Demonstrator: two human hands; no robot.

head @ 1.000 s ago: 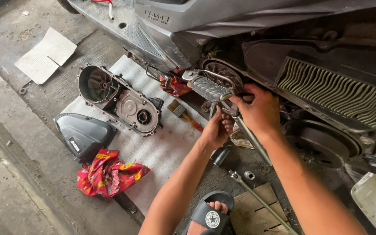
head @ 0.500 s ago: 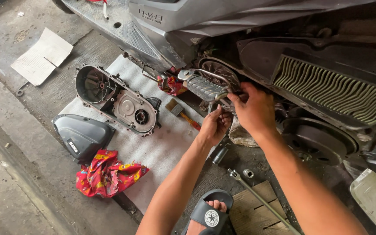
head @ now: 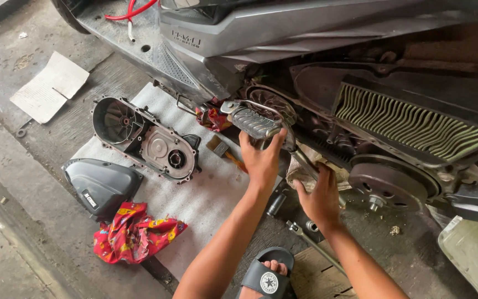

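Footpeg (head: 254, 123), ribbed and grey, stuck out from the side of the scooter (head: 283, 33), and the left hand (head: 261, 160) gripped its outer end from below, fingers curled over it. Just beside, lower right, the right hand (head: 321, 198) closed around a metal rod (head: 305, 163) near the open drive housing. On the white mat (head: 206, 199) to the left lay the removed crankcase cover (head: 145, 138), a black plastic cover (head: 102, 185) and a red patterned rag (head: 134, 232).
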